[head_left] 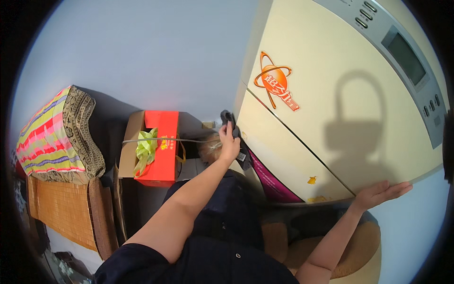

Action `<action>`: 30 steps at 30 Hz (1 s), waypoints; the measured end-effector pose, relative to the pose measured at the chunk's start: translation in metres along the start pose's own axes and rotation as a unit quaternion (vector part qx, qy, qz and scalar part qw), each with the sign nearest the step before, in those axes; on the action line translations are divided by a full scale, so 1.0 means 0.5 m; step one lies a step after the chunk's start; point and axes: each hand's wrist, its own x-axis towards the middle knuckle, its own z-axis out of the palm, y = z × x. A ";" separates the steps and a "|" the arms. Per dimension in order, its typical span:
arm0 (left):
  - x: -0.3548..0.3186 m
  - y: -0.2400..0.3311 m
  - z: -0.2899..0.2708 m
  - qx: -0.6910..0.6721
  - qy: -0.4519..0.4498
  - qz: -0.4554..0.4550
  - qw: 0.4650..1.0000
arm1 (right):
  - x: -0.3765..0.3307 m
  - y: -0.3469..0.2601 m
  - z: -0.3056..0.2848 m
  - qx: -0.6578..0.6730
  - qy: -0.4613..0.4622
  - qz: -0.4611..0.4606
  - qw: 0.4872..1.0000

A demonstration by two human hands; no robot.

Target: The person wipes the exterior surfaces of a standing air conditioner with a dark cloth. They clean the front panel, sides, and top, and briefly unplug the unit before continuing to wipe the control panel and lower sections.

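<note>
In front of me, to the right, is a cream-white appliance (302,109) with a grey control panel (402,57). The panel carries buttons and a dark display. An orange sticker (275,80) is on the pale surface, and a thin seam runs across it. My left hand (230,144) reaches to the appliance's left side, its fingers closed on a dark grey cloth (244,158) that hangs down there. A small pale tag shows on the cloth. My right hand (382,194) is at the appliance's near right edge, fingers stretched out flat and holding nothing.
To the left stands a red box (163,163) with a light green ribbon-like piece (146,149); a grey cable (189,140) crosses it. Further left, a striped cloth (52,137) sits above a bamboo mat (61,203). A brown rounded object (362,248) lies below my right hand.
</note>
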 end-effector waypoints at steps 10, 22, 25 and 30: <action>-0.140 0.180 0.042 -0.025 -0.029 0.069 0.997 | -0.010 0.008 0.002 -0.055 -0.001 0.003 0.998; -0.007 -0.152 0.021 -0.346 -0.113 -0.487 0.794 | 0.003 -0.029 0.003 0.132 -0.008 0.241 0.962; -0.008 -0.123 0.026 -0.151 -0.065 -0.449 0.879 | -0.010 0.009 0.021 0.055 -0.027 0.187 0.980; 0.027 0.041 -0.037 -0.133 -0.033 -0.083 0.987 | 0.025 -0.080 -0.019 -0.038 -0.010 0.120 0.992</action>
